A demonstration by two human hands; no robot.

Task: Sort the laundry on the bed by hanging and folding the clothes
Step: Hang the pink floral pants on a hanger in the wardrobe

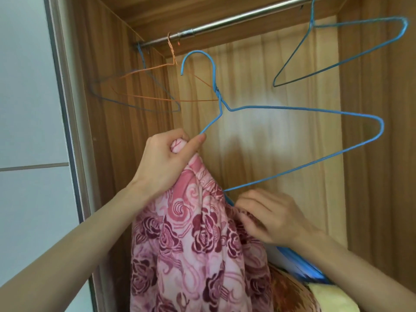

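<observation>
A pink garment with dark red roses (193, 248) hangs down in front of an open wooden wardrobe. My left hand (166, 158) is shut on a bunched top part of the garment together with the left arm of a blue wire hanger (315, 111). The hanger is held up below the metal rail (225, 22), its hook free in the air. My right hand (270, 217) pinches the garment's fabric at the hanger's lower wire, fingers curled into the cloth. The hanger's left shoulder is hidden inside the fabric.
On the rail hang an empty blue wire hanger (351, 52) at right, an orange wire hanger (157, 84) and a dark blue wire hanger (135, 104) at left. A white sliding door (29, 131) stands at left. Folded items (315, 287) lie low at the right.
</observation>
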